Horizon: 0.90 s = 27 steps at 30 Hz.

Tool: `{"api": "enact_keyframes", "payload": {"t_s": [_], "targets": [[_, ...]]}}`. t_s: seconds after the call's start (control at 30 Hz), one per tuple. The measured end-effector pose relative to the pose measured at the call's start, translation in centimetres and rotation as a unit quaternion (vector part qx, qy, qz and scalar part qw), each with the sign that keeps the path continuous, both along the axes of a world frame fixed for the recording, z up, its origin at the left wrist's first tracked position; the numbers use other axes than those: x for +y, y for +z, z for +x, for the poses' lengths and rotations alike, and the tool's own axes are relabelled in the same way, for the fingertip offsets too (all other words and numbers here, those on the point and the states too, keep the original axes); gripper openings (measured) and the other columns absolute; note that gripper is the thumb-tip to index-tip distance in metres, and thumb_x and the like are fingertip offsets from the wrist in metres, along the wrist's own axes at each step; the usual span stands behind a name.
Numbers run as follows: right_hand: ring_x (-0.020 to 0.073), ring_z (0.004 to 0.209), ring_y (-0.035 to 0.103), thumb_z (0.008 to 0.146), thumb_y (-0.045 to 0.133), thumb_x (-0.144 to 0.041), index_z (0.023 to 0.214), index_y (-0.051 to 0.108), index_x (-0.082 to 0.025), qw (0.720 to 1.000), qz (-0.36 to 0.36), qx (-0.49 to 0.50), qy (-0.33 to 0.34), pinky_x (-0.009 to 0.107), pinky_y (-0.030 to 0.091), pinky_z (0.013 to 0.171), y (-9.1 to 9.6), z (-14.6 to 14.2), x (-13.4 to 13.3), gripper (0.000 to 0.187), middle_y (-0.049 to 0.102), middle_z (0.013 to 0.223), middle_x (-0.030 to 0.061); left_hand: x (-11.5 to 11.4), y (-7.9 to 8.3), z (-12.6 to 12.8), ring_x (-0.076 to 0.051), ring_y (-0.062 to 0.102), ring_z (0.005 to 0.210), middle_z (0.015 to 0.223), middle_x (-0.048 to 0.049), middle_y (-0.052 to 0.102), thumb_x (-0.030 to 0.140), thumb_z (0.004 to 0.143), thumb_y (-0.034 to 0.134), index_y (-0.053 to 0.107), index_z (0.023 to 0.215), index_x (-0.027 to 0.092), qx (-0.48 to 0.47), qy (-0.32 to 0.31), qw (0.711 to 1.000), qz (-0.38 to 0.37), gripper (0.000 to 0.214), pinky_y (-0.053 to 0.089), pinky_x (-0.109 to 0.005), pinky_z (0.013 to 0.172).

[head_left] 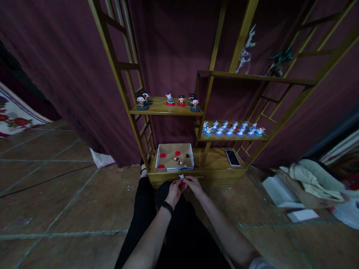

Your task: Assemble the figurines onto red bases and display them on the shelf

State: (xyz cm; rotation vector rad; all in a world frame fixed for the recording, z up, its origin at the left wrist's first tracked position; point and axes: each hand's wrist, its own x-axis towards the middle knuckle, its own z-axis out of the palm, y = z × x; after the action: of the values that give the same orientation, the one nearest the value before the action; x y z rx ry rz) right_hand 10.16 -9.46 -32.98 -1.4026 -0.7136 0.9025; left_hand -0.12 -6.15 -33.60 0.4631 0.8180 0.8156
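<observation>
Between my two hands, just in front of the shelf's lower edge, is a small white-and-dark figurine (pixel 181 178) on a red base. My left hand (pixel 175 189) is closed round its base from the left. From the right, my right hand (pixel 193 184) has its fingers closed on the same figurine. Right behind my hands stands a shallow cardboard box (pixel 168 170) holding red discs (pixel 177 153) and several small figurine parts (pixel 181 163). On the shelf above it are more figurines, among them a white-haired one (pixel 169 99) on a red base.
A wooden display shelf (pixel 165 111) stands before a dark red curtain (pixel 174 45). Rows of blue-and-white figurines (pixel 230 130) fill its right-hand shelf. A phone (pixel 232 157) lies on the bottom board. White boxes (pixel 282 192) and cloth (pixel 314 183) are on the floor at right.
</observation>
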Motion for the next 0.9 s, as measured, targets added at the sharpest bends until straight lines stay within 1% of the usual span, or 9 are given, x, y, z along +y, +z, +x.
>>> {"api": "enact_keyframes", "payload": {"t_s": [0.13, 0.23, 0.3, 0.4, 0.5, 0.6, 0.73, 0.83, 0.9], "targets": [[0.0178, 0.063, 0.061, 0.056, 0.07, -0.038, 0.068, 0.07, -0.017, 1.0, -0.024, 0.009, -0.012, 0.029, 0.047, 0.063, -0.2, 0.3, -0.5, 0.024, 0.068, 0.066, 0.0024, -0.4, -0.2, 0.2, -0.016, 0.066, 0.061, 0.069, -0.0091, 0.066, 0.012, 0.078, 0.056, 0.06, 0.083, 0.01, -0.011, -0.018, 1.0, -0.002, 0.007, 0.054, -0.028, 0.06], [0.0175, 0.065, 0.061, 0.056, 0.07, -0.038, 0.067, 0.07, -0.017, 0.999, -0.031, 0.012, -0.01, 0.028, 0.046, 0.063, -0.2, 0.3, -0.7, 0.024, 0.068, 0.067, 0.0027, -0.7, -0.4, 0.3, -0.017, 0.066, 0.062, 0.071, -0.0099, 0.066, 0.014, 0.079, 0.055, 0.06, 0.085, 0.009, -0.015, -0.014, 1.0, 0.0, 0.009, 0.054, -0.028, 0.059], [0.0172, 0.063, 0.06, 0.056, 0.069, -0.039, 0.066, 0.069, -0.017, 0.999, -0.036, 0.017, -0.002, 0.027, 0.045, 0.062, -0.2, 0.3, -0.8, 0.024, 0.067, 0.065, 0.0026, -1.0, -0.6, 0.3, -0.016, 0.065, 0.061, 0.07, -0.0093, 0.066, 0.015, 0.079, 0.056, 0.06, 0.085, 0.01, -0.011, -0.003, 1.0, 0.004, 0.009, 0.054, -0.028, 0.058], [0.0166, 0.06, 0.059, 0.057, 0.068, -0.04, 0.065, 0.068, -0.017, 0.999, -0.042, 0.015, 0.008, 0.027, 0.044, 0.058, -0.4, 0.4, -0.8, 0.024, 0.066, 0.063, 0.0021, -1.3, -0.7, 0.5, -0.014, 0.064, 0.059, 0.068, -0.0074, 0.065, 0.013, 0.078, 0.057, 0.059, 0.082, 0.011, -0.007, 0.019, 1.0, 0.013, 0.005, 0.054, -0.026, 0.057], [0.0153, 0.059, 0.058, 0.058, 0.067, -0.039, 0.066, 0.068, -0.017, 0.999, -0.043, 0.009, 0.018, 0.026, 0.043, 0.057, -0.5, 0.7, -0.9, 0.023, 0.065, 0.063, 0.0013, -1.6, -0.6, 0.6, -0.014, 0.063, 0.057, 0.067, -0.0063, 0.064, 0.012, 0.077, 0.059, 0.059, 0.079, 0.011, -0.01, 0.025, 0.999, 0.027, 0.002, 0.053, -0.026, 0.057], [0.0148, 0.058, 0.057, 0.059, 0.066, -0.039, 0.068, 0.067, -0.017, 0.998, -0.041, 0.005, 0.037, 0.026, 0.044, 0.057, -0.4, 1.0, -1.2, 0.024, 0.065, 0.064, 0.0011, -1.9, -0.5, 0.8, -0.012, 0.062, 0.056, 0.069, -0.0054, 0.064, 0.015, 0.074, 0.063, 0.06, 0.078, 0.011, -0.013, 0.029, 0.998, 0.047, 0.006, 0.053, -0.025, 0.057], [0.017, 0.069, 0.061, 0.06, 0.068, -0.039, 0.08, 0.066, -0.018, 0.998, -0.008, -0.023, 0.061, 0.029, 0.046, 0.066, -0.2, 1.0, -1.5, 0.029, 0.068, 0.076, 0.0023, -2.3, -0.8, 0.8, -0.012, 0.062, 0.062, 0.075, -0.0041, 0.065, 0.021, 0.068, 0.07, 0.061, 0.084, 0.013, -0.005, 0.046, 0.995, 0.092, 0.02, 0.052, -0.025, 0.061], [0.0174, 0.078, 0.061, 0.06, 0.068, -0.033, 0.089, 0.064, -0.021, 0.995, 0.02, -0.078, 0.063, 0.031, 0.047, 0.075, -0.3, 1.0, -1.6, 0.032, 0.068, 0.085, 0.0017, -2.4, -1.3, 0.7, -0.013, 0.062, 0.065, 0.073, -0.0026, 0.065, 0.024, 0.062, 0.074, 0.061, 0.087, 0.014, 0.014, 0.059, 0.991, 0.121, 0.03, 0.052, -0.027, 0.065], [0.0173, 0.079, 0.062, 0.063, 0.065, -0.031, 0.09, 0.063, -0.022, 0.99, 0.028, -0.119, 0.072, 0.031, 0.047, 0.078, -0.5, 1.0, -1.7, 0.029, 0.068, 0.086, 0.0009, -2.4, -1.5, 0.6, -0.014, 0.063, 0.067, 0.073, -0.0028, 0.066, 0.025, 0.059, 0.076, 0.06, 0.088, 0.015, 0.022, 0.054, 0.989, 0.135, 0.035, 0.051, -0.029, 0.069]]}}
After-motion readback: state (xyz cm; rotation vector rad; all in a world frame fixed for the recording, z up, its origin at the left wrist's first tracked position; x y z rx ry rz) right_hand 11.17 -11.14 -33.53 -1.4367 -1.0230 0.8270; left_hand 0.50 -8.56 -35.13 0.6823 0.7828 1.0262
